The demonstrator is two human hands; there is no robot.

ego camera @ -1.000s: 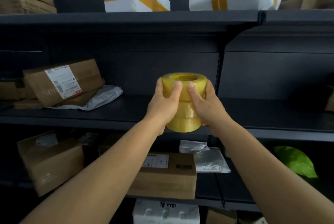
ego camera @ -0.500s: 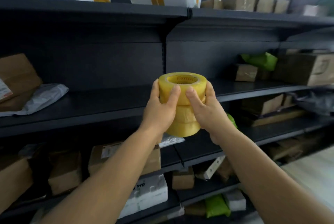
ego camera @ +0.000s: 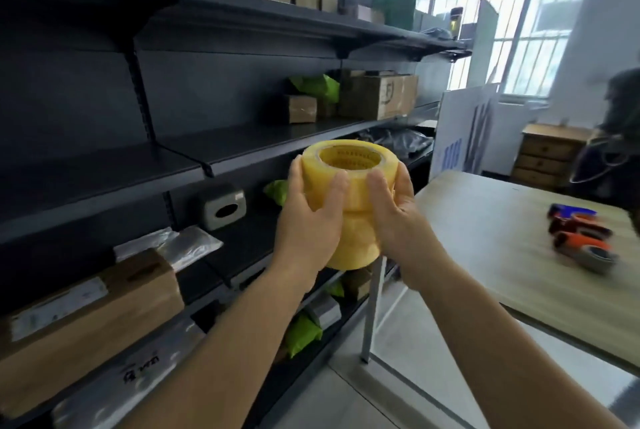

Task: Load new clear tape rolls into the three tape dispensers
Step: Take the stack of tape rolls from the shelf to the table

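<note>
Rolls [ego camera: 348,200]: yellowish stack, axis upright, being held at chest height beside the shelf [ego camera: 242,141] | left hand [ego camera: 308,220] and right hand [ego camera: 398,217]: being wrapped around opposite sides | dispensers [ego camera: 581,238]: lying on the table [ego camera: 485,231], well to the right, nearer the right hand.

Stacked tape rolls [ego camera: 348,186] between hands [ego camera: 308,220]
</note>
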